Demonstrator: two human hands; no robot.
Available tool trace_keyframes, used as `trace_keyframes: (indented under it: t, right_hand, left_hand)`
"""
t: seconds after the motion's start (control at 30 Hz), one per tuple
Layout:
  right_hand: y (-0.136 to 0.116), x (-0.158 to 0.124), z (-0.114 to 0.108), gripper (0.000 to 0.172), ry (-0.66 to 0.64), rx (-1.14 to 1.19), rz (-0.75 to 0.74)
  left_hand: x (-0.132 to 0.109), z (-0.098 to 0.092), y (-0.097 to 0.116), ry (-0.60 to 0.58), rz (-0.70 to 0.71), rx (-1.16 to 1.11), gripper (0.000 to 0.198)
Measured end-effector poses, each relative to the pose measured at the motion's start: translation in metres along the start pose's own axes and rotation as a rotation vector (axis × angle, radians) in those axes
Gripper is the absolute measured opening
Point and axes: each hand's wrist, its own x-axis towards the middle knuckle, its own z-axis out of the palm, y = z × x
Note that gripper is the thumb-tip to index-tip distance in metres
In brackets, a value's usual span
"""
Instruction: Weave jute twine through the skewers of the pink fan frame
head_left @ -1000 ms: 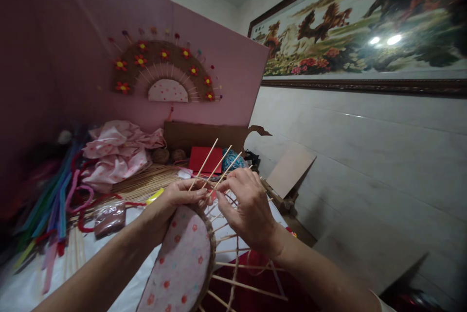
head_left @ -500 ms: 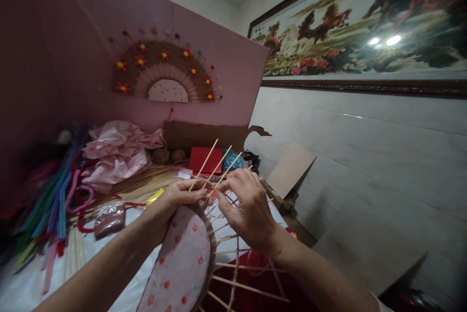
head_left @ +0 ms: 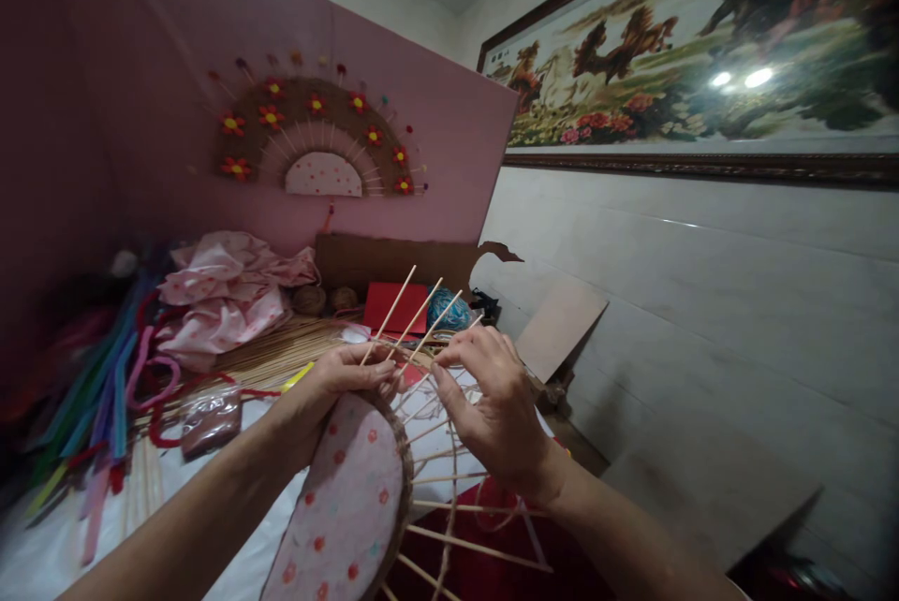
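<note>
A half-round piece covered in pink floral fabric (head_left: 347, 498) is tilted in front of me, its curved edge bound with brown twine. Thin wooden sticks (head_left: 423, 306) fan out from that edge. My left hand (head_left: 344, 381) grips the frame at its upper end, fingers closed round the first sticks. Opposite it, my right hand (head_left: 495, 400) has thumb and forefinger pinched on a strand of twine beside the sticks. Farther down, a length of twine (head_left: 448, 535) runs across the lower sticks.
A finished fan with red flowers (head_left: 316, 105) hangs on the pink board. Crumpled pink fabric (head_left: 225, 292), a pile of sticks (head_left: 273, 353), pipe cleaners (head_left: 112, 395), a bagged brown item (head_left: 211, 421), a red card (head_left: 394, 308) and blue yarn (head_left: 449, 311) lie around the table.
My right hand has moved slightly right, away from my left hand, and more twine shows between them. The frame has shifted a little left; my left hand keeps its grip.
</note>
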Motion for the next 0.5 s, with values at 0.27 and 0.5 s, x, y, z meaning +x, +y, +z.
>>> trace_keyframes:
  t: [0.27,0.5]
  right_hand:
    - [-0.003,-0.011,-0.020,0.007,0.057,0.057,-0.006]
    - [0.010,-0.007,-0.023,0.008,0.021,0.122,0.067]
  left_hand:
    - [0.001,-0.015,0.021,0.135,0.048,0.047,0.019]
    - [0.001,-0.017,0.066,0.117,0.093,0.255,0.014]
